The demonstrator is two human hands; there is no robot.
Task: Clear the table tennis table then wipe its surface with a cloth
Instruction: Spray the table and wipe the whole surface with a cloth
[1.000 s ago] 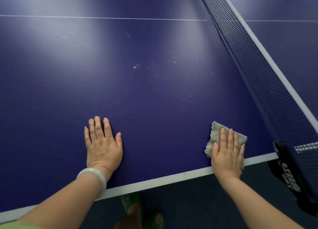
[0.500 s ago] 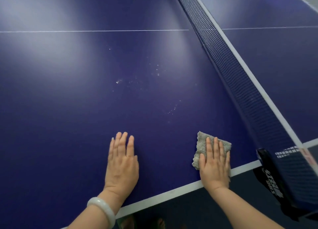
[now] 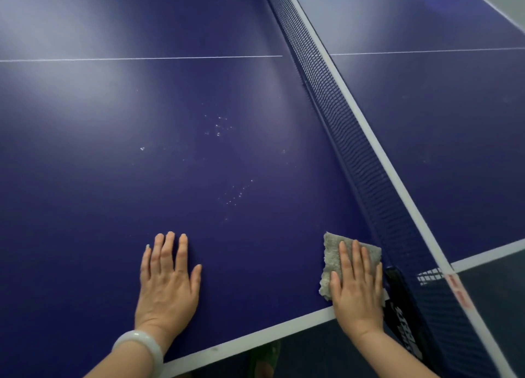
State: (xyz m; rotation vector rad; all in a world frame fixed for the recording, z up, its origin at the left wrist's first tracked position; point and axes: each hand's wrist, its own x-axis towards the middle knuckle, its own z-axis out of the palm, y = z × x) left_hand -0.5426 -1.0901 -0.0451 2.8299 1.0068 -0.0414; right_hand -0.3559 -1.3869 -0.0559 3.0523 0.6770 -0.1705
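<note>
The left hand (image 3: 167, 286) lies flat, palm down, on the dark blue table tennis table (image 3: 85, 207), fingers straight and close together, thumb spread to the side; it holds nothing. A pale jade-like bangle (image 3: 140, 348) circles that wrist, just back from the white edge line (image 3: 250, 338) that runs along the near border of the table beneath both wrists.

Well to the side of it, the right hand (image 3: 356, 295) also lies flat with fingers extended, pressing down on a grey cloth (image 3: 331, 259). The cloth is a small, rough-textured, roughly square piece; its far edge and its side toward the left hand stick out from under the fingers, while the palm covers the rest. The hand is not curled around the cloth, only laid open on top of it.

Just beyond the right hand's outer side stands the net (image 3: 355, 156), dark blue mesh with a white top band, running away diagonally. Its black clamp post (image 3: 403, 321) grips the table edge right beside the right hand's little finger and carries white lettering too blurred to read.

Ahead of the two hands, between them and farther out, small whitish specks (image 3: 235, 196) are scattered over the surface, with another cluster farther off. Beyond those, a thin white centre line (image 3: 142, 58) crosses the table.
</note>
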